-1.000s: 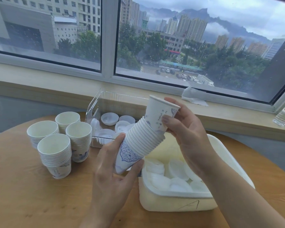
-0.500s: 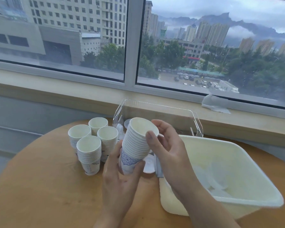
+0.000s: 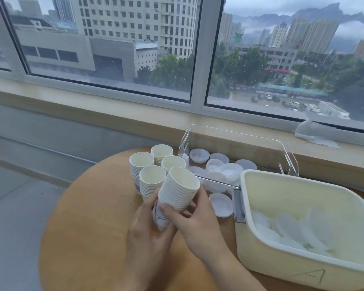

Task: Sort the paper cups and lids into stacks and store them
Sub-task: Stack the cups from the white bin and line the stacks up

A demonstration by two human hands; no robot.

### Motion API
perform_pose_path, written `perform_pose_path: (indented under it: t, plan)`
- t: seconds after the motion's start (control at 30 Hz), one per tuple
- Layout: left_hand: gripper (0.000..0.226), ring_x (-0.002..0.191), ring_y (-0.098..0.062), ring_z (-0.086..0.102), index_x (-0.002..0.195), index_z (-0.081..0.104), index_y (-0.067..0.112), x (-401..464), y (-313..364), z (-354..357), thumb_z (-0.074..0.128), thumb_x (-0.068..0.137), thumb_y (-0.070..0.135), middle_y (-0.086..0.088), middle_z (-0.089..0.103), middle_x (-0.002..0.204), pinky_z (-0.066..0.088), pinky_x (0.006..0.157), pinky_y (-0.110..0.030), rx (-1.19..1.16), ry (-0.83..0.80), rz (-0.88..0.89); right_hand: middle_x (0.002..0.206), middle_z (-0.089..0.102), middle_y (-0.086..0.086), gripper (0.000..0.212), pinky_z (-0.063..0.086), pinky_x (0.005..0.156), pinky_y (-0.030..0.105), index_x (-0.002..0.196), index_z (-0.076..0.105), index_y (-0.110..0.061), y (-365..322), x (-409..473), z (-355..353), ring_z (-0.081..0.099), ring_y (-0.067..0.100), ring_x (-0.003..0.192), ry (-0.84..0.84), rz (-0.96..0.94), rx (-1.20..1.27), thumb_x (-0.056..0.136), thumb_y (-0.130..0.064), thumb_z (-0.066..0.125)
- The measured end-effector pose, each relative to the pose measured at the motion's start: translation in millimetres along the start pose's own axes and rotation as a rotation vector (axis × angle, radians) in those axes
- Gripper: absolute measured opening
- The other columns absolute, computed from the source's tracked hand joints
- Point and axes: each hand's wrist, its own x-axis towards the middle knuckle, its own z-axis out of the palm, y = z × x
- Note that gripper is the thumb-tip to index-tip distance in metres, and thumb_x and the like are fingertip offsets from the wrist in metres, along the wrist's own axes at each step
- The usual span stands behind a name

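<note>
A tall stack of white paper cups (image 3: 180,187) is held tilted over the round wooden table (image 3: 88,238). My left hand (image 3: 149,234) grips its lower end from below. My right hand (image 3: 195,221) wraps round the stack's underside, thumb on the front. Several shorter cup stacks (image 3: 151,177) stand just behind it. White lids (image 3: 221,203) lie on the table, in the clear tray (image 3: 288,156) at the back, and in the cream bin (image 3: 261,259) on the right.
The cream bin, marked A on its front, takes up the table's right side. A window sill (image 3: 72,101) runs behind the table, with a crumpled white tissue (image 3: 315,133) on it. The floor drops away to the left.
The stack has moved left and down toward the standing stacks. My right hand slid from its rim to its lower part. The view has swung so the bin sits further right.
</note>
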Motion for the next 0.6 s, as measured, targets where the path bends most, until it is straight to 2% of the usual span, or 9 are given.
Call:
perform_pose_path:
  t: [0.1,0.2,0.3,0.4,0.5,0.6]
  plan:
    - [0.055,0.116,0.0,0.063,0.136,0.058,0.049,4.2,-6.7,-11.3,0.075,0.084,0.047,0.028,0.065,0.13,0.047,0.089,-0.011,0.075,-0.087,0.054,0.122,0.075,-0.012,0.072,0.06,0.098,0.037,0.136,0.056,-0.03,13.8,3.2,-1.0,0.071,0.01,0.114,0.013,0.019,-0.045,0.078,-0.008,0.091]
    - [0.045,0.116,-0.005,0.064,0.131,0.066,0.035,9.7,-16.5,-19.1,0.07,0.087,0.046,0.02,0.066,0.126,0.052,0.09,-0.023,0.15,-0.134,0.116,0.119,0.074,-0.015,0.073,0.061,0.089,0.031,0.137,0.055,-0.028,21.3,4.2,-4.1,0.071,0.007,0.111,0.026,0.008,-0.096,0.077,-0.009,0.092]
    - [0.04,0.112,-0.005,0.065,0.123,0.072,0.028,16.1,-23.4,-20.8,0.074,0.085,0.04,0.019,0.064,0.122,0.051,0.088,-0.022,0.183,-0.092,0.142,0.117,0.074,-0.02,0.073,0.06,0.08,0.023,0.138,0.055,-0.028,26.2,6.8,-6.6,0.071,0.002,0.107,0.03,0.006,-0.119,0.078,-0.005,0.09]
    - [0.035,0.113,-0.008,0.063,0.115,0.075,0.026,21.8,-30.8,-21.4,0.086,0.083,0.021,0.015,0.061,0.119,0.054,0.091,-0.034,0.233,0.035,0.152,0.121,0.072,-0.022,0.075,0.058,0.089,0.024,0.14,0.054,-0.031,32.8,9.2,-8.2,0.069,0.001,0.113,0.02,-0.006,-0.16,0.079,-0.007,0.09]
    - [0.044,0.12,-0.016,0.056,0.121,0.07,0.024,32.3,-32.7,-22.0,0.089,0.082,0.018,0.007,0.055,0.122,0.053,0.096,-0.049,0.235,0.173,0.1,0.123,0.07,-0.025,0.078,0.057,0.095,0.026,0.142,0.052,-0.036,38.2,9.6,-9.1,0.068,0.002,0.116,0.011,0.013,-0.173,0.079,-0.011,0.091]
    - [0.069,0.12,-0.016,0.053,0.134,0.057,0.028,47.6,-35.4,-19.2,0.093,0.075,0.025,0.009,0.053,0.127,0.05,0.099,-0.048,0.21,0.158,0.019,0.122,0.071,-0.024,0.077,0.058,0.096,0.027,0.14,0.054,-0.038,43.4,12.3,-8.9,0.068,0.003,0.116,0.017,0.023,-0.174,0.078,-0.015,0.093]
